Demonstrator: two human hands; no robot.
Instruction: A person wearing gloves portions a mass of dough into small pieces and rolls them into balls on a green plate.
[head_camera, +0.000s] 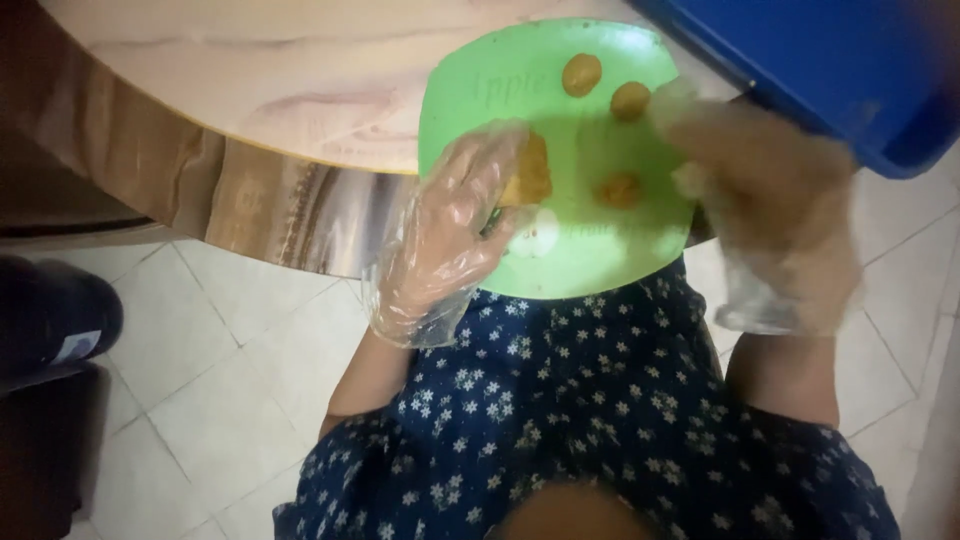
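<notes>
The left hand (455, 225) lies on the near left part of the green plate (600, 255), and the bare worktop (300, 70) past its fingertips and out to its left is open room to pass. To its right, three small brown lumps (582, 75) sit on the plate in the way, with only thin strips of green between them. The right hand (770, 200) is squeezed at the plate's right edge, because the big blue tray (830, 60) blocks the way just above it.
</notes>
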